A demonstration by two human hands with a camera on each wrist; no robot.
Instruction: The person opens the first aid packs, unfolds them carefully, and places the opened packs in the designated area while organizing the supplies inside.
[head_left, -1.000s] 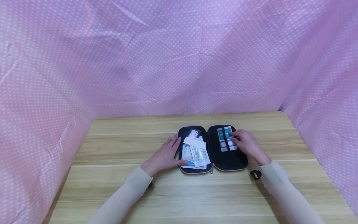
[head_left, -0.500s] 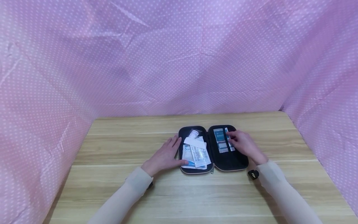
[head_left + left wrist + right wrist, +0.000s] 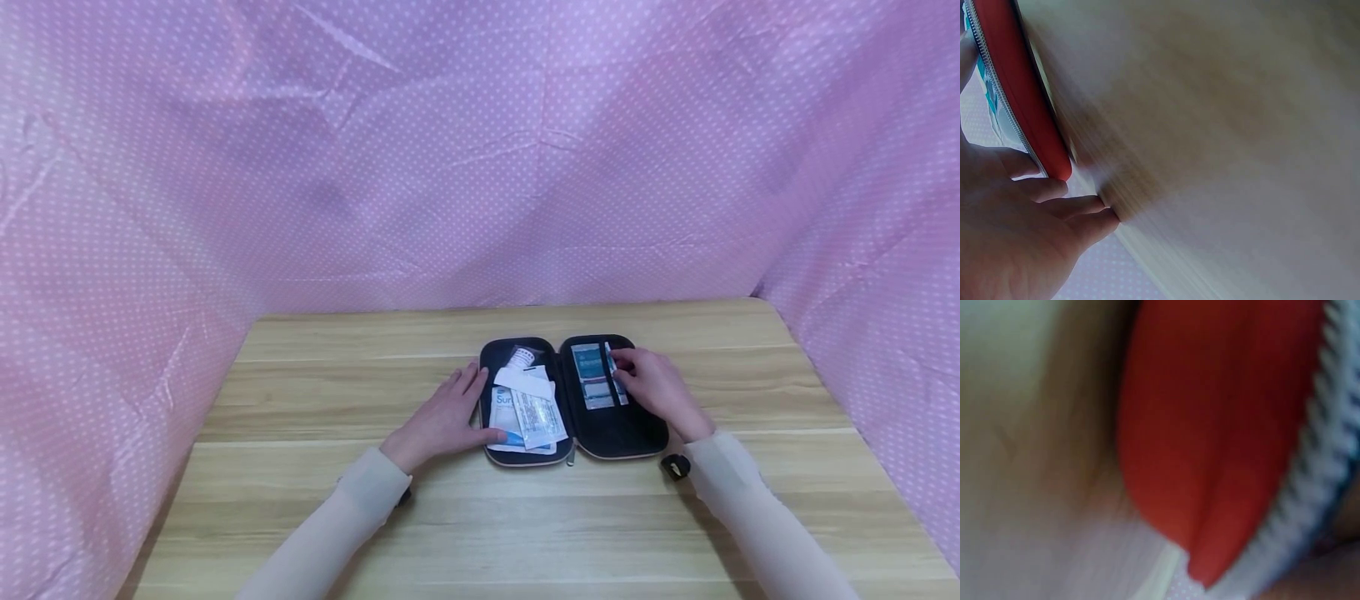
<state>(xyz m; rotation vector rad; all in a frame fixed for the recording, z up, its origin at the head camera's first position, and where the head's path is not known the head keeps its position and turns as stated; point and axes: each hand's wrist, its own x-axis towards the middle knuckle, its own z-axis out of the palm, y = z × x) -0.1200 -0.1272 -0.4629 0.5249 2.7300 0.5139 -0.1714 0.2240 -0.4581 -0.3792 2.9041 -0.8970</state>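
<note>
A zip case with a black lining lies unfolded on the table, its red outer side showing in the left wrist view. My left hand rests against its left edge, fingers extended and thumb over the rim. In the right half, a teal-and-white packet sits under a black elastic strap. My right hand pinches the packet's right edge with thumb and fingers; the fingertips are partly hidden. From the right wrist, the red case wall and zipper teeth fill much of the view.
Several white and blue sachets and a folded white strip lie loose in the case's left half. A zipper pull hangs at the front hinge. Pink dotted cloth surrounds the wooden table.
The teal-and-white packet has slid left beneath the strap, with my right hand shifting slightly left along with it. My left hand stays almost still.
</note>
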